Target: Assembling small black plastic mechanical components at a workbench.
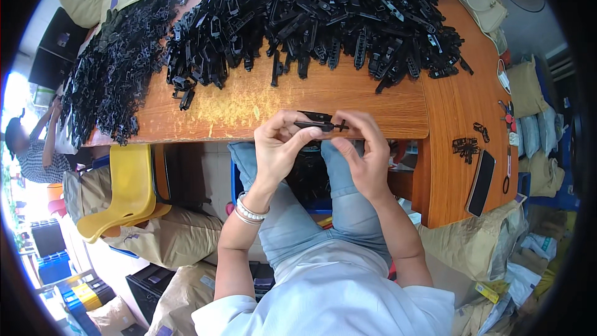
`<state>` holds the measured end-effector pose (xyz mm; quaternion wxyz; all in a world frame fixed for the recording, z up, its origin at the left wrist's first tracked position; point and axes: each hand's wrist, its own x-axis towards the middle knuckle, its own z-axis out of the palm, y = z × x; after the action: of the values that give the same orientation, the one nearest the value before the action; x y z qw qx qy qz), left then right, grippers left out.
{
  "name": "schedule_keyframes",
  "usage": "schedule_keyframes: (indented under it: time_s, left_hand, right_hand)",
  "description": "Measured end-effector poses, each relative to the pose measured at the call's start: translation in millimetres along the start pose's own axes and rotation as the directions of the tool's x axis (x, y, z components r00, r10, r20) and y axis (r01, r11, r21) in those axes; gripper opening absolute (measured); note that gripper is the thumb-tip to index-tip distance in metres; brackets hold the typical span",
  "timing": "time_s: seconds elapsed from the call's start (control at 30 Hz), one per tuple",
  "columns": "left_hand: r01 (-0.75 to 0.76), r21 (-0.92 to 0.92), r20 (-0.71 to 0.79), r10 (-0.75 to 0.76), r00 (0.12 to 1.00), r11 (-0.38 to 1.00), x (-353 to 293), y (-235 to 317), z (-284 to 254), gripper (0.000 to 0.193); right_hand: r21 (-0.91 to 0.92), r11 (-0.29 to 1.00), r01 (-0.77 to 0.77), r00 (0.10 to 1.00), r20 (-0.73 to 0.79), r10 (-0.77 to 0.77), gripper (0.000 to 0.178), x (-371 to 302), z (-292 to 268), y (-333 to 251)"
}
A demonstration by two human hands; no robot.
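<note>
While the left hand (278, 146) is closed in a pinch, thumb below and fingers above, it grips a long black plastic part (313, 125) in the head view. The part lies roughly crosswise, its right end pointing at the fingers of the right hand (365, 160), and its far side shows a second long dark edge. Between the right thumb and forefinger, which stand apart and curve toward the part, a small black cross-shaped piece (341, 127) sticks out; I cannot tell whether the right fingers grip it or only surround it.

Both hands are above the near edge of a wooden table (367, 102). Beyond the fingertips, a broad heap of black parts (311, 15) covers the far side of the tabletop. Farther to the left of the left fingers lies a heap of smaller black pieces (118, 81), reaching the near edge. To the right of the right fingers, well apart from them, are a little cluster of black pieces (465, 148), a dark phone-shaped slab (482, 183) and a red-handled tool (509, 115). Nearer the body than the left fingers, white beaded bracelets (250, 213) circle the left wrist. A yellow chair (132, 180) stands well left of the left fingers.
</note>
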<state>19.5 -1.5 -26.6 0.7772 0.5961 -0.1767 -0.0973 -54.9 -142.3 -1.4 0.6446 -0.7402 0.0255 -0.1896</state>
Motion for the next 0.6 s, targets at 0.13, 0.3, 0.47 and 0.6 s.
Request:
schedule_keyframes:
  time_s: [0.13,0.3,0.47,0.6]
  left_hand:
    - [-0.037,0.074,0.059,0.033,0.998,0.997,-4.2,1.9,4.1,0.012]
    - [-0.13,0.021,-0.055,0.131,0.99,0.991,-15.3,-8.7,22.1,0.014]
    - [-0.282,0.213,-0.106,0.309,0.945,0.935,-15.5,-15.4,29.5,0.014]
    - [-0.17,0.001,-0.247,0.165,0.955,0.985,-6.8,-4.4,13.0,0.009]
  right_hand:
    - [-0.14,0.99,0.007,0.995,-0.093,-0.02,0.018,-10.1,1.6,12.9]
    - [-0.213,0.977,-0.016,0.971,-0.235,-0.036,0.011,-12.8,9.1,8.3]
    - [-0.157,0.984,-0.087,0.985,-0.159,0.062,0.016,-30.7,13.0,16.6]
    - [-0.018,0.908,-0.419,0.908,-0.036,0.418,0.025,-66.7,-13.3,45.8]
